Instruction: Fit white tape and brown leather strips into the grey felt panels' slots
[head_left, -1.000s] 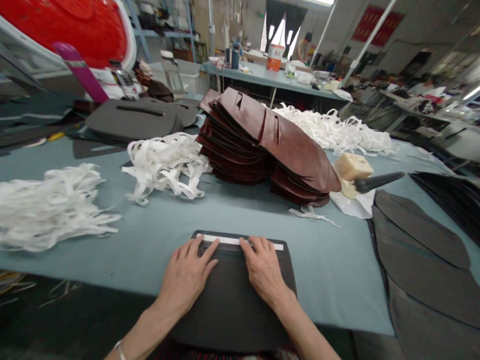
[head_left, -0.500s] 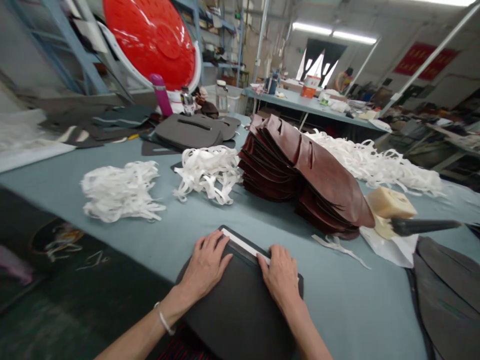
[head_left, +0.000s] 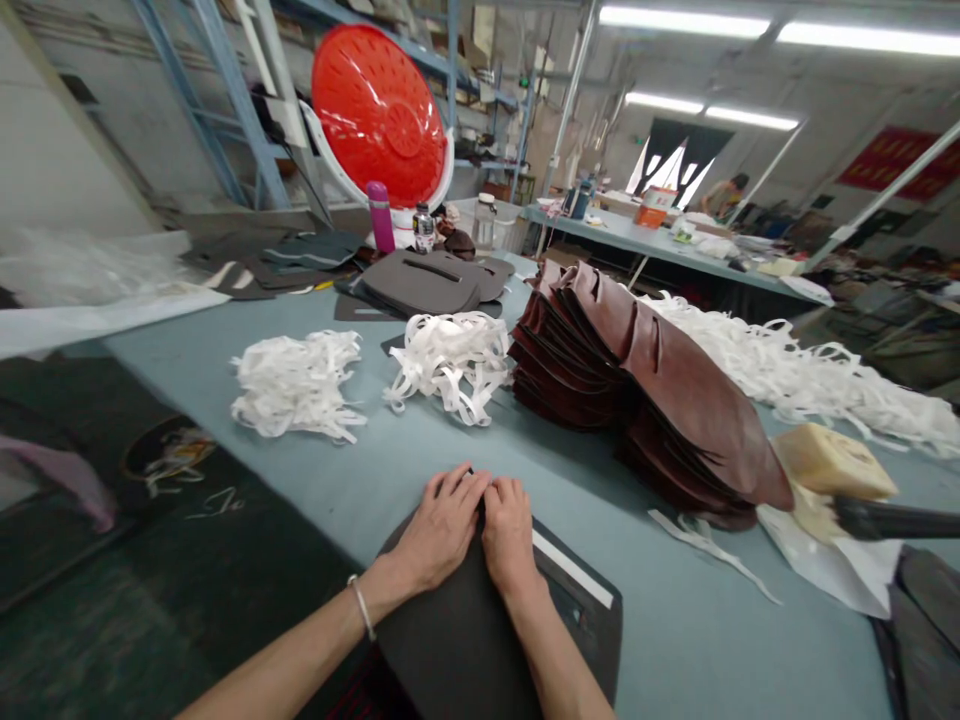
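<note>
Left hand [head_left: 439, 530] slid against right hand [head_left: 510, 535] on dark panel [head_left: 457, 640] (strip [head_left: 574, 568] blank)

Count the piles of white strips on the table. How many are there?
3. The left pile and middle pile sit on the table left of the brown stack; the third pile lies on its right. Another could hide behind it.

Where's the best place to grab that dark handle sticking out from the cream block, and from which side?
Take the dark handle by its free length, coming from the right. It points that way, away from the cream block and the white paper, so your fingers should stay clear of both.
</note>
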